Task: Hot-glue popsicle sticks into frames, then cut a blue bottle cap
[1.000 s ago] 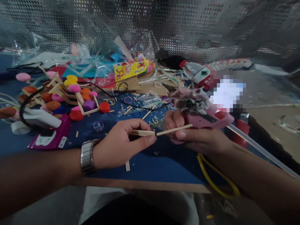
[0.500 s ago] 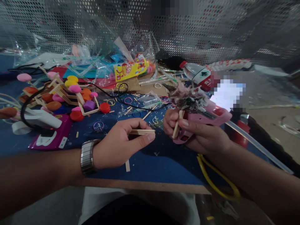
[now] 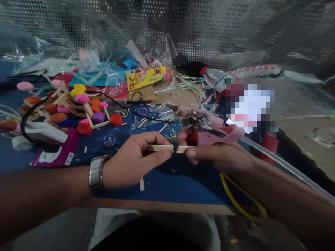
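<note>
- In the head view, the left hand (image 3: 128, 162) is pinching light wooden sticks (image 3: 160, 147) between thumb and fingers, above the blue table (image 3: 167, 190).
- The right hand (image 3: 225, 155) is gripping shorter sticks (image 3: 183, 148) and a pink glue gun (image 3: 217, 135).
- The two bundles are facing end to end, apparently unjoined.
- At left, a stick structure (image 3: 74, 104) is standing assembled, apparently further along.

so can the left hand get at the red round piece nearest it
Probably yes: only blue tabletop and small scraps seem to lie between the left hand and the red round piece. But its fingers grip wooden sticks, so it might need to free some.
</note>
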`<state>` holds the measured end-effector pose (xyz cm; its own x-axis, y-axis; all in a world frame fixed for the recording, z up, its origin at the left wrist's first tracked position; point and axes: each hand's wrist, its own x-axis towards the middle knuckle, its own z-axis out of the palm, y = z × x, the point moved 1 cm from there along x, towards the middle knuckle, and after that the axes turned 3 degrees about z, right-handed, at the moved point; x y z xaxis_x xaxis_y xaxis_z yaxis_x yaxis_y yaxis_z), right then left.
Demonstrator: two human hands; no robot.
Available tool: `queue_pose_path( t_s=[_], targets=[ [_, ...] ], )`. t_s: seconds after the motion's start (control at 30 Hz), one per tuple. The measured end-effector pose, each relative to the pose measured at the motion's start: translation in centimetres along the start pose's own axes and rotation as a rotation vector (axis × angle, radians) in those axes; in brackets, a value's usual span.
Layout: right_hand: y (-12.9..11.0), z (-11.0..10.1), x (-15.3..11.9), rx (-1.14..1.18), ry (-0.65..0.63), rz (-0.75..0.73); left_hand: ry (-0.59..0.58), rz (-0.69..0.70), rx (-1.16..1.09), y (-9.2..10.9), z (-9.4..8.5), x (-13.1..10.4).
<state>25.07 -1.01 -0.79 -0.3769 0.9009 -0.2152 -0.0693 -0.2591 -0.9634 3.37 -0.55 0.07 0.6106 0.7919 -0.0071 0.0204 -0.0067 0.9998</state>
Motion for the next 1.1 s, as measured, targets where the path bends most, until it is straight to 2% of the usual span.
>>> queue_pose_path(
  t_s=[0.2,0.8,0.93,1.1],
  targets=[
    [0.37,-0.14,0.05,-0.015,-0.039,-0.03,-0.027,0.024,-0.025,0.05,0.08,-0.06],
    [-0.44,0.7,-0.27,-0.061,-0.011,-0.053,-0.099,-0.028,-0.064,0.37,0.37,-0.21],
    [-0.29,0.58,-0.48,-0.083,-0.058,-0.053,-0.083,-0.043,-0.083,0.2,0.45,-0.23],
    [-0.07,0.09,-0.46,-0.053,-0.011,-0.058,-0.084,-0.06,-0.105,-0.14,0.42,-0.27]
  ],
)
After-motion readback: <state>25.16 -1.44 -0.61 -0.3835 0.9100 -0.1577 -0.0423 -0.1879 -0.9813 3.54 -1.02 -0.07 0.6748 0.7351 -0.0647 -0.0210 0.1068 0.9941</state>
